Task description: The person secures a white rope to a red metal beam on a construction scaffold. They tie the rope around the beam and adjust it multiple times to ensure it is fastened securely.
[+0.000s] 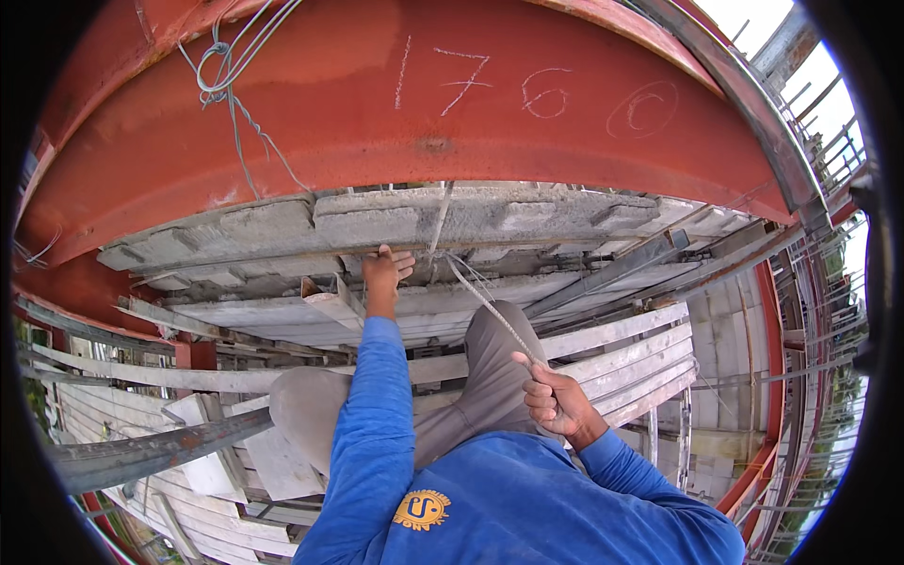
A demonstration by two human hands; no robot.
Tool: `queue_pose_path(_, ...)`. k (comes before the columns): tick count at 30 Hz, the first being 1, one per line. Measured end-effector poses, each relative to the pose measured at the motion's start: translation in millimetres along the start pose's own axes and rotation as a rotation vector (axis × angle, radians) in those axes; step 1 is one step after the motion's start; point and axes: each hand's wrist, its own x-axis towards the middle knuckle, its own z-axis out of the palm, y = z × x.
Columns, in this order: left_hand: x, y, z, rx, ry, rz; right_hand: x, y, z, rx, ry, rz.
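Observation:
My right hand [556,397] is closed in a fist around the near end of a thin, light grey ribbed bar [492,309]. From the fist the bar slants up and left to the concrete ledge, where its far end meets thin wire [477,275]. My left hand [386,271] reaches forward to the ledge, fingers stretched toward the right and nothing visible in them. Just by its fingertips runs a long thin steel rod [330,252] along the rough concrete [367,224]. Whether the fingers touch the rod, I cannot tell.
A large red steel beam [330,104] with chalk marks spans the top, with a loop of tie wire [218,85] hanging from it. Wooden planks [621,363] lie beneath my bent knees. A grey metal pipe [160,452] crosses at left; scaffolding [829,301] stands at right.

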Motion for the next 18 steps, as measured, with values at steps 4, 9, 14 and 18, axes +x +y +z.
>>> queue_pose_path(4, -3, 9, 3, 0.012, -0.004, 0.031, -9, -17, 47, -0.812, 0.27, -0.059)
queue_pose_path(9, -7, 4, 2, 0.008, -0.031, 0.03, -21, -49, 81, -2.319, 0.255, -0.304)
queue_pose_path(14, -2, 16, -5, 0.047, -0.048, -0.043, -22, -45, 121, -2.189, 0.129, -0.198)
queue_pose_path(18, -1, 9, -1, 0.044, -0.076, 0.014, -2, -5, 94, -0.654, -0.01, 0.017)
